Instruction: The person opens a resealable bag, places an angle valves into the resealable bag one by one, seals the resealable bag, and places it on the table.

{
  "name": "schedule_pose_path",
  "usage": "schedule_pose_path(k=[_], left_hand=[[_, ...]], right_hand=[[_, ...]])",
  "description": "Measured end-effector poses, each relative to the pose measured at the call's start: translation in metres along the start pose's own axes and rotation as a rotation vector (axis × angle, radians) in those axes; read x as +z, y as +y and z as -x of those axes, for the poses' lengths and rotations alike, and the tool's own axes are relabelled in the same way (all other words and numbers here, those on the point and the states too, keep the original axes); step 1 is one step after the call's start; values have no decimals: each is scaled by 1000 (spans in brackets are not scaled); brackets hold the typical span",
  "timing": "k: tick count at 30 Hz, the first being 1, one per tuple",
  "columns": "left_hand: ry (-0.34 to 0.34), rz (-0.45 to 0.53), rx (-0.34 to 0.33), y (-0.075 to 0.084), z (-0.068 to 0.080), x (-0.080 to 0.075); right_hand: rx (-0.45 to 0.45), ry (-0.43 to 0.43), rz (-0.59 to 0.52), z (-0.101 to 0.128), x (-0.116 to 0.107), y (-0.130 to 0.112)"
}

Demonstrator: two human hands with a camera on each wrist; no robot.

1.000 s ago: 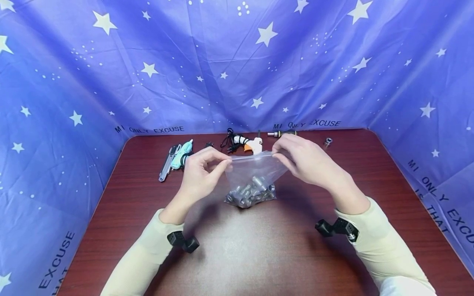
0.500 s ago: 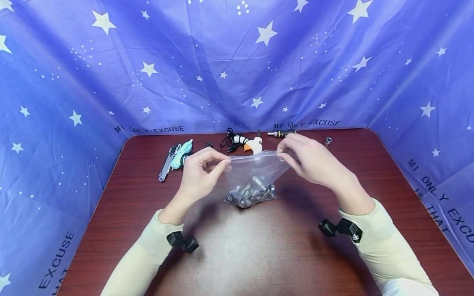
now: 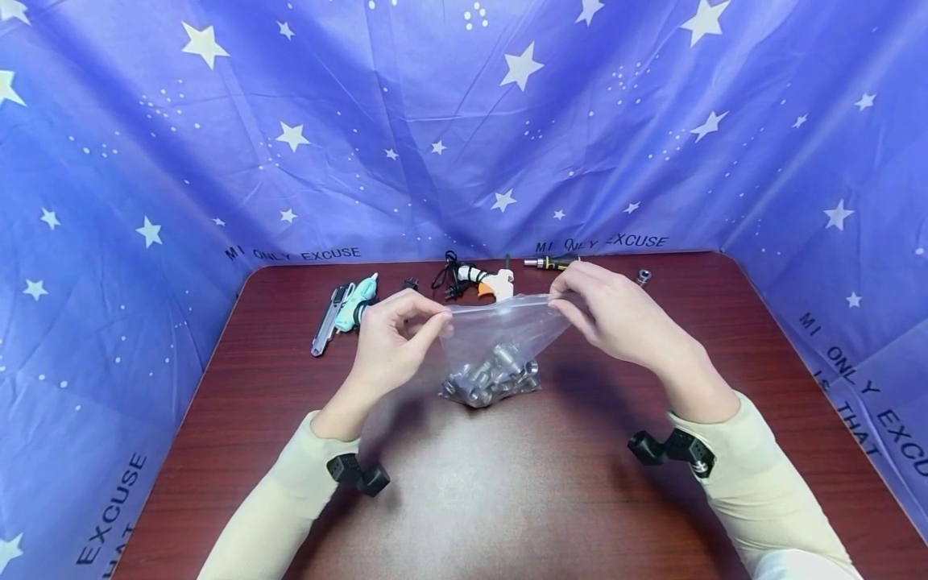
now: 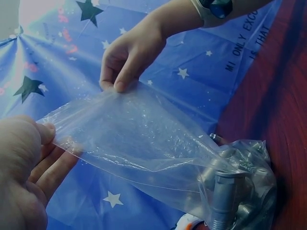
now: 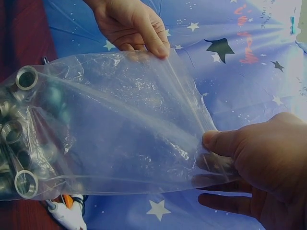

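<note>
A clear zip-top plastic bag point(image 3: 500, 326) stands on the table, its top edge stretched between both hands. Shiny threaded metal pipe fittings point(image 3: 487, 379) are heaped in its bottom; the right wrist view shows their round open ends point(image 5: 26, 184). Thumb and fingers of my left hand point(image 3: 395, 340) pinch the left end of the bag's mouth. At the right end, my right hand point(image 3: 612, 318) pinches the top edge between thumb and fingers. Seen from the left wrist, the bag's film point(image 4: 139, 129) is pulled taut between the hands, with the fittings point(image 4: 228, 194) low at one side.
Behind the left hand lie a grey utility knife point(image 3: 331, 321) and a mint-green glue gun point(image 3: 357, 303). Toward the back are a white-and-orange glue gun point(image 3: 499, 284) with a black cord, a screwdriver point(image 3: 553, 263) and one loose metal fitting point(image 3: 644, 276). A starry blue cloth point(image 3: 435, 105) surrounds the table.
My right hand has shifted a little to the right along the bag's top edge. The left hand and the heap of fittings stay in place.
</note>
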State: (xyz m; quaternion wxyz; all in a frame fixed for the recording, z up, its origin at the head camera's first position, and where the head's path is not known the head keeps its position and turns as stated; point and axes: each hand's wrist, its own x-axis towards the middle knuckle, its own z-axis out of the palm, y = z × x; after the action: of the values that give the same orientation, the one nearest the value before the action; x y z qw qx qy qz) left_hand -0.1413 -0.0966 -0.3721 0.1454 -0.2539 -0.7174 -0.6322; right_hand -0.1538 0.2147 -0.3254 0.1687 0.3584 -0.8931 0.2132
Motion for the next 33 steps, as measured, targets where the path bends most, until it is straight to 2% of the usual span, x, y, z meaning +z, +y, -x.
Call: schedule_pose_path(k=[19, 33], left_hand=[[8, 2, 25, -4, 0, -1], [12, 0, 10, -4, 0, -1]], right_hand=[[21, 8, 11, 5, -4, 1], [37, 8, 22, 11, -8, 8]])
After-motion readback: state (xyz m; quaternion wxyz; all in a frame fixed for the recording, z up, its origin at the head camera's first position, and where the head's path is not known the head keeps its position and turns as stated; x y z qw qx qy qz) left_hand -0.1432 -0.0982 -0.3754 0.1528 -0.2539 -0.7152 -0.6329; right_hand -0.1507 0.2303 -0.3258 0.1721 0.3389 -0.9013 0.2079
